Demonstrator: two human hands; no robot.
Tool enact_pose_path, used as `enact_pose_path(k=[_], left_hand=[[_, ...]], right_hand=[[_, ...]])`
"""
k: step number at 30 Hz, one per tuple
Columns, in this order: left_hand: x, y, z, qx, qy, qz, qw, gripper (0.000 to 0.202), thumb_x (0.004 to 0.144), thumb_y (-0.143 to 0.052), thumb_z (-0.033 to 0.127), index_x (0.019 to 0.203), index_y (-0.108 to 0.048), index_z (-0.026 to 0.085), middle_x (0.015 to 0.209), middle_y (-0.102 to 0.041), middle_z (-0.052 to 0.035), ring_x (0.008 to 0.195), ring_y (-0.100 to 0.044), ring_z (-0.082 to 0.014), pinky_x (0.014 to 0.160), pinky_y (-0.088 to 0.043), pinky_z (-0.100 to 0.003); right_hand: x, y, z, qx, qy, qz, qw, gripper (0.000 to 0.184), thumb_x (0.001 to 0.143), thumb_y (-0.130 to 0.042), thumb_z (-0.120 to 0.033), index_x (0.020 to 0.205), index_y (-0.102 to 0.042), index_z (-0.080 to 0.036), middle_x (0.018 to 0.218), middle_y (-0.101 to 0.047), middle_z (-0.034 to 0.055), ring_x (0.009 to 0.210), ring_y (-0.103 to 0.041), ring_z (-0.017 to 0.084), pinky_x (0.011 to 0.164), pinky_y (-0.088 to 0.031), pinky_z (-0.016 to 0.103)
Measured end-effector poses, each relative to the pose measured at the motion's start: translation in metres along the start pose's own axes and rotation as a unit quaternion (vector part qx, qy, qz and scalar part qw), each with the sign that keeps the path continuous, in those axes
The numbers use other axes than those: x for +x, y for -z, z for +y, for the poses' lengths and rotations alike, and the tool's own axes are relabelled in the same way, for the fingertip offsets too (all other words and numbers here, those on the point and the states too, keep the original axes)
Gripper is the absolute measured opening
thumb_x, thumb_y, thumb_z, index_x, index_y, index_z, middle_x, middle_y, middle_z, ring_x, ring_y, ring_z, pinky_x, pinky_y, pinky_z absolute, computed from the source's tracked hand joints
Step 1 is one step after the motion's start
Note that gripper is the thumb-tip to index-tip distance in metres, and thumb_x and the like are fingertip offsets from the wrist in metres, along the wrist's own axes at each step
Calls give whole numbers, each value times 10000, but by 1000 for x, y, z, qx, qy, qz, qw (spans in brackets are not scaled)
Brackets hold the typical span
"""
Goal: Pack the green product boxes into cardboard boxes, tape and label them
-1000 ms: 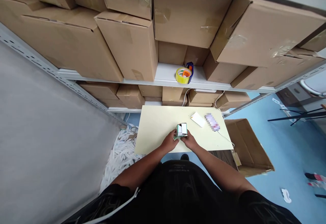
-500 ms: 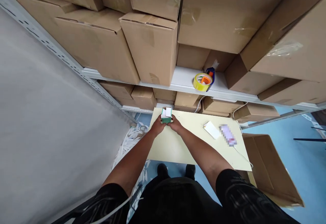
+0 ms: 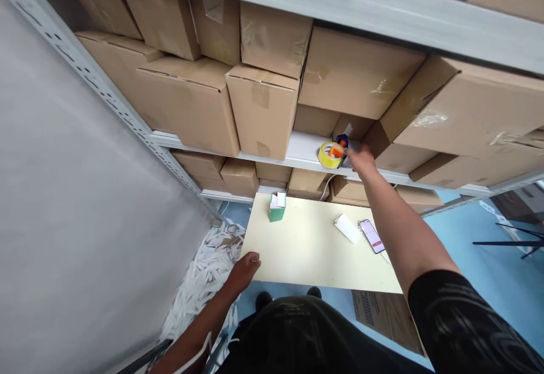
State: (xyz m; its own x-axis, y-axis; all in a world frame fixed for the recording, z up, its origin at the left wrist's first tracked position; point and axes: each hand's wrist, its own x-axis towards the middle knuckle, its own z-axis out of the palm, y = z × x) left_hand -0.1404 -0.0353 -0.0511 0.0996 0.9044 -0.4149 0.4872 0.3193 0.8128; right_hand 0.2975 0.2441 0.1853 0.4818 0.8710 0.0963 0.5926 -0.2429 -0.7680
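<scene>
My right hand (image 3: 361, 158) reaches to the shelf, its fingers apart beside a tape dispenser (image 3: 341, 141) with a blue and orange body. A yellow roll of tape (image 3: 330, 155) sits on the dispenser's near side. Whether my fingertips touch the dispenser is hard to see. Near the left front edge of the table, my left hand (image 3: 247, 267) is closed with its fingers curled, and nothing shows in it. A small green box (image 3: 276, 213) with raised white flaps stands upright at the table's far left, apart from both hands.
On the pale table (image 3: 293, 255) lie a white flat object (image 3: 347, 228) and a phone (image 3: 372, 237) with a cable. Cardboard boxes (image 3: 263, 119) fill the shelves behind. White paper strips (image 3: 199, 283) cover the floor at left. A large carton (image 3: 385, 311) stands below the table.
Both hands have let go of the green box, which now stands on the table. My right hand has moved to the shelf by the dispenser; my left has drawn back toward me. The view has shifted.
</scene>
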Motion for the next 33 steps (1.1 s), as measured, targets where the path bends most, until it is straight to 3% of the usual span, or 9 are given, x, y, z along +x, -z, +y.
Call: enact_pose_path(k=[3, 5, 9, 12, 15, 18, 23, 28, 33], left_hand=[[-16, -10, 8, 16, -21, 1, 1000, 219, 876, -560, 324, 1028, -671, 212, 1098, -762, -60, 1019, -720, -214, 926, -529, -325], [-23, -17, 13, 18, -32, 4, 999, 220, 883, -559, 307, 1043, -674, 210, 1101, -760, -65, 1020, -716, -214, 921, -529, -324], [-33, -24, 13, 18, -41, 10, 999, 241, 886, -560, 290, 1079, -675, 203, 1112, -755, -74, 1024, -713, -212, 918, -533, -320], [-38, -22, 8, 27, -49, 5, 998, 233, 895, -557, 288, 1074, -678, 202, 1105, -757, -76, 1028, -714, -215, 915, -533, -320], [-42, -16, 8, 41, -47, -5, 998, 228, 903, -561, 284, 1079, -680, 202, 1118, -759, -79, 1041, -717, -217, 917, -532, -316], [-43, -15, 13, 72, -54, -18, 996, 239, 906, -563, 274, 1099, -679, 194, 1140, -755, -86, 1064, -715, -221, 925, -525, -316], [-50, -34, 26, 113, -52, -17, 992, 275, 915, -571, 273, 1155, -670, 183, 1223, -731, -109, 1101, -701, -229, 945, -513, -329], [-74, -80, 34, 128, -31, 25, 991, 271, 923, -571, 296, 1150, -672, 190, 1178, -736, -97, 1076, -688, -226, 941, -512, -336], [-113, -141, 51, 120, -3, 44, 992, 308, 904, -565, 302, 1172, -682, 204, 1177, -730, -96, 1076, -684, -238, 962, -514, -354]], right_hand=[[27, -19, -34, -44, -131, -64, 988, 475, 721, -878, -430, 987, -647, -113, 872, -699, 130, 780, -670, 249, 645, -563, 392], [27, -31, -46, -51, -163, -87, 981, 414, 758, -865, -399, 917, -647, -85, 817, -697, 133, 715, -662, 218, 602, -556, 374], [9, -25, -49, -72, -128, -112, 983, 321, 846, -768, -274, 942, -627, -3, 856, -693, 142, 680, -652, 141, 635, -542, 326], [-18, 1, -32, -41, -84, -109, 990, 379, 767, -814, -216, 1068, -631, -75, 887, -712, 105, 627, -639, 146, 576, -543, 309], [-68, 31, 11, -18, -49, -132, 990, 388, 759, -793, -235, 1108, -637, -167, 910, -730, 72, 600, -633, 155, 515, -526, 276], [-133, 49, 73, -49, -48, -195, 978, 400, 799, -733, -283, 1175, -619, -212, 940, -739, 49, 621, -646, 152, 519, -510, 247], [-218, 42, 183, -190, -57, -293, 935, 355, 853, -659, -317, 1191, -597, -228, 944, -735, 40, 758, -681, 186, 630, -477, 253], [-243, 12, 261, -280, -12, -367, 887, 334, 877, -626, -281, 1199, -571, -208, 1060, -719, 80, 975, -689, 239, 738, -447, 284], [-239, -1, 307, -281, -10, -401, 872, 322, 923, -575, -309, 1224, -538, -198, 1154, -682, 105, 1052, -669, 234, 781, -445, 293]])
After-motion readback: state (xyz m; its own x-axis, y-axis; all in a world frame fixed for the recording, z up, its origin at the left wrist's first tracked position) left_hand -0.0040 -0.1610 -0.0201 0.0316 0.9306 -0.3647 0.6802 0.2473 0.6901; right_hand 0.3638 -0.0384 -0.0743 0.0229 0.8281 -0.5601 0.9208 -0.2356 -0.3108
